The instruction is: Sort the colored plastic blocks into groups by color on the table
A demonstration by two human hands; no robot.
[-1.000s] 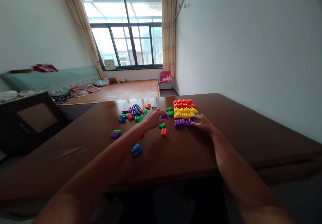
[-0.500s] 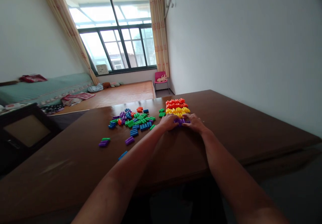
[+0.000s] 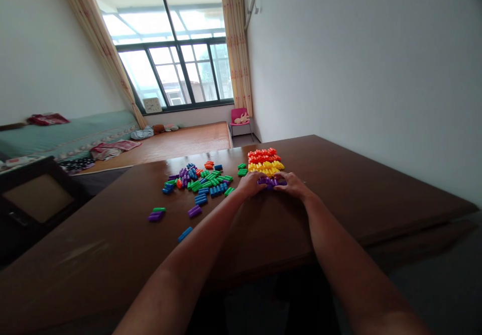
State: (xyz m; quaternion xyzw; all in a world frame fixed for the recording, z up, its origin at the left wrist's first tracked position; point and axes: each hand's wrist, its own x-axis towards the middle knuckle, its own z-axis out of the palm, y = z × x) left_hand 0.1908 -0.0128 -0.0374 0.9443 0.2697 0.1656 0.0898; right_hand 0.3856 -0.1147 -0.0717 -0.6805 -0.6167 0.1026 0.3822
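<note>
A row of purple plastic blocks (image 3: pixel 269 183) lies on the brown table, between my two hands. My left hand (image 3: pixel 251 183) has its fingers closed on the row's left end, and my right hand (image 3: pixel 291 184) grips the right end. Just beyond sit yellow blocks (image 3: pixel 266 168) in rows, and behind those come red-orange blocks (image 3: pixel 262 155). Two small groups of green blocks (image 3: pixel 242 172) rest close to the left of the yellow rows. My fingers cover both ends of the purple row.
Left of my hands spreads a loose pile of green blocks (image 3: pixel 213 178), mixed with blue and purple ones. Nearer me lie a purple piece (image 3: pixel 195 211), a blue piece (image 3: pixel 185 234) and a green-and-purple pair (image 3: pixel 156 215). The table's edge (image 3: pixel 263 274) runs below my forearms.
Both hands stay at the purple row with only a slight shift of the fingers. More of the purple row shows between them. The other blocks keep their places.
</note>
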